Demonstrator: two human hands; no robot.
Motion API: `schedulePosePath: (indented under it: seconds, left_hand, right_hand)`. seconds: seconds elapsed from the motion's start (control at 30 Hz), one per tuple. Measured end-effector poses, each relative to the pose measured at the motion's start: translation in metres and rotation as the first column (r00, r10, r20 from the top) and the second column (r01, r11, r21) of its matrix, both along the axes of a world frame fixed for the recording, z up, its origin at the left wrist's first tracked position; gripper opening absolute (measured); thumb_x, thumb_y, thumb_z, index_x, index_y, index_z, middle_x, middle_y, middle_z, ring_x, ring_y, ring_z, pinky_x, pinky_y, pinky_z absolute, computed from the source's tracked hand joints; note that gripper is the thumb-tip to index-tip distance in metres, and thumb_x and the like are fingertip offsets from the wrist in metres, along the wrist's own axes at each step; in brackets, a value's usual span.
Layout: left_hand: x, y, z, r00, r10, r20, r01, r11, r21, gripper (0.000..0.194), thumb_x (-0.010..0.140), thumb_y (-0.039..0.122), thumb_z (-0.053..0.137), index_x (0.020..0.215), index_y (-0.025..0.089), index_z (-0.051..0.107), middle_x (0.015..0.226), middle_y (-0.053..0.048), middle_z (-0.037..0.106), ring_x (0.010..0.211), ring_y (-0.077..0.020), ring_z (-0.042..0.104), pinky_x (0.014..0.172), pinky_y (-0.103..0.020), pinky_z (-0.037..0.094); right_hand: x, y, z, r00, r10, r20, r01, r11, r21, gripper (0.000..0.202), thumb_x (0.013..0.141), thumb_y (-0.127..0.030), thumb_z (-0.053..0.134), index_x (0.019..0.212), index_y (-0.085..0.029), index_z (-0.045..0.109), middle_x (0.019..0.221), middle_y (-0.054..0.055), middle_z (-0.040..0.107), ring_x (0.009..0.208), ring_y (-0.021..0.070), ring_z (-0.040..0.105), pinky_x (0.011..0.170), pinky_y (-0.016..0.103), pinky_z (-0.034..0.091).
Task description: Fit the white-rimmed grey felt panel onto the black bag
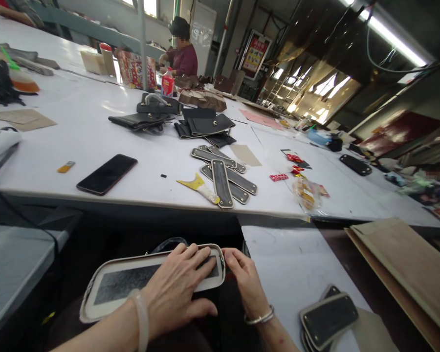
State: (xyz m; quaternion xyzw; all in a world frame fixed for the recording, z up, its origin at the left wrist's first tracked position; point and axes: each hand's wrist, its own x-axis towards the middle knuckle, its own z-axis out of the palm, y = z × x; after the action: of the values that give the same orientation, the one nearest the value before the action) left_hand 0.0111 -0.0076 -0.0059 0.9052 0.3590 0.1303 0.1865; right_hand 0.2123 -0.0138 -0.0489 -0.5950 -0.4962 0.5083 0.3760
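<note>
A long panel [108,283] with rounded ends, a pale raised rim and a dark rectangle in its middle lies tilted below the table edge. My left hand [185,278] rests flat across its right half, fingers stretched out and thumb apart. At the panel's right end my right hand [242,274] pinches the rim between thumb and fingers; whether a small thing is also in that pinch cannot be seen. What supports the panel from beneath is hidden in shadow. On the table ahead lie several dark riveted strips [223,183] beside a yellow-and-white scraper-like piece [200,188].
Left of the strips is a black phone [107,174]. Black leather pieces [205,124] are stacked farther back. More dark panels [329,320] lie at lower right, near brown board [407,269]. Wrapped snacks [308,191] sit at the table edge. A person [185,56] works across the table.
</note>
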Motion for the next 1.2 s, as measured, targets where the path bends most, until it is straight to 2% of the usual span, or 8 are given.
schedulePosePath:
  seconds: [0.23,0.33,0.47,0.67,0.9,1.07,1.13,1.2]
  left_hand:
    - [0.003,-0.005,0.003,1.0,0.012,0.006,-0.012,0.997,-0.08,0.064,0.072,0.064,0.065,0.119,0.024,0.053,0.123,-0.003,0.055,0.103,-0.025,0.05,0.089,-0.042,0.035]
    - [0.004,-0.001,0.005,1.0,-0.006,-0.003,0.006,0.997,-0.08,0.056,0.074,0.061,0.064,0.115,0.023,0.055,0.122,-0.003,0.056,0.102,-0.0247,0.05,0.088,-0.041,0.034]
    - [0.005,0.012,0.012,0.996,-0.081,-0.027,0.079,0.995,-0.062,0.04,0.084,0.054,0.057,0.11,0.023,0.057,0.115,-0.003,0.058,0.098,-0.0238,0.05,0.086,-0.041,0.033]
    - [0.003,0.028,0.02,0.983,-0.185,0.013,0.185,0.981,-0.049,0.028,0.09,0.049,0.05,0.093,0.022,0.058,0.097,-0.002,0.062,0.093,-0.0211,0.051,0.084,-0.041,0.031]
    - [0.002,0.042,0.015,0.965,-0.259,-0.028,0.259,0.966,-0.003,0.012,0.09,0.029,0.049,0.085,0.021,0.057,0.095,-0.002,0.061,0.098,-0.0235,0.052,0.087,-0.048,0.033]
    - [0.01,0.067,0.005,0.951,-0.302,0.07,0.308,0.943,-0.127,0.023,0.083,0.011,0.044,0.099,0.019,0.058,0.11,-0.006,0.056,0.091,-0.0177,0.058,0.074,-0.03,0.047]
    - [0.016,0.078,-0.001,0.951,-0.295,0.09,0.306,0.936,-0.173,0.03,0.082,0.011,0.045,0.108,0.018,0.058,0.11,-0.007,0.058,0.089,-0.018,0.061,0.075,-0.028,0.049]
    - [0.021,0.087,-0.007,0.949,-0.306,0.072,0.314,0.926,-0.208,0.027,0.083,0.015,0.045,0.1,0.02,0.065,0.101,-0.005,0.063,0.086,-0.0195,0.064,0.076,-0.029,0.05]
  right_hand:
    - [-0.016,-0.011,0.023,0.926,0.028,0.375,-0.091,0.984,0.151,0.021,0.088,-0.033,0.056,0.097,-0.02,0.07,0.092,0.007,0.067,0.084,0.0207,0.061,0.075,0.029,0.047]
    - [-0.02,-0.017,0.03,0.885,0.003,0.466,-0.079,0.986,0.144,0.024,0.09,-0.031,0.05,0.092,-0.02,0.07,0.087,0.006,0.067,0.08,0.0194,0.062,0.07,0.027,0.044]
    - [-0.027,-0.024,0.044,0.769,0.088,0.633,-0.102,0.995,-0.015,0.024,0.089,-0.034,0.05,0.08,-0.02,0.068,0.068,0.004,0.065,0.06,0.0175,0.058,0.055,0.026,0.034]
    - [-0.033,-0.026,0.042,0.826,0.085,0.557,-0.031,0.994,-0.105,0.022,0.086,-0.023,0.044,0.069,-0.019,0.058,0.058,0.002,0.06,0.054,0.0148,0.054,0.05,0.024,0.027]
    - [-0.038,-0.027,0.032,0.786,0.01,0.618,0.023,0.999,-0.045,0.028,0.088,-0.024,0.042,0.061,-0.019,0.047,0.054,-0.001,0.05,0.052,0.0124,0.043,0.052,0.028,0.021]
    - [-0.041,-0.029,0.029,0.848,-0.063,0.526,0.088,0.996,-0.023,0.035,0.093,-0.039,0.039,0.07,-0.019,0.058,0.056,-0.001,0.051,0.051,0.0121,0.041,0.05,0.027,0.022]
    - [-0.041,-0.029,0.028,0.859,-0.079,0.506,0.102,0.995,-0.017,0.036,0.093,-0.04,0.04,0.071,-0.018,0.058,0.056,-0.001,0.051,0.051,0.0119,0.041,0.05,0.026,0.022]
    - [-0.041,-0.028,0.028,0.861,-0.082,0.501,0.1,0.995,-0.009,0.037,0.093,-0.04,0.04,0.068,-0.018,0.056,0.055,-0.002,0.049,0.051,0.0116,0.04,0.051,0.026,0.022]
